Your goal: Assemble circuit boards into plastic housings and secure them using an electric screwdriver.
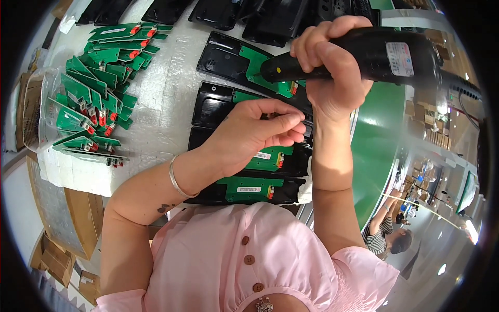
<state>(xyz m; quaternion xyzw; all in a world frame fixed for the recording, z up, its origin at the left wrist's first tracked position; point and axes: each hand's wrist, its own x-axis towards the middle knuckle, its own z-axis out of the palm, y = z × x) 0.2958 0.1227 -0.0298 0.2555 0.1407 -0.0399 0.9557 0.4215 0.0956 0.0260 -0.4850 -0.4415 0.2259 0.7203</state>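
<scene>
My right hand [338, 67] is wrapped round a black electric screwdriver [374, 54], which lies nearly level and points left. Its nose end reaches over a green circuit board [252, 57] seated in a black plastic housing [221, 54]; whether the bit touches is hard to tell. Closer to me, my left hand [249, 130] hovers over more housings with thumb and fingertips pinched together. Anything between those fingertips is too small to make out. Below that hand, another circuit board [234, 192] with a red and yellow part sits in the nearest housing.
Loose green circuit boards [99, 80] are heaped at left on white foam [169, 67], beside a clear plastic bag [44, 109]. More black housings [218, 13] line the far side. A green surface [382, 119] lies to the right, with a cable [462, 86] trailing from the screwdriver.
</scene>
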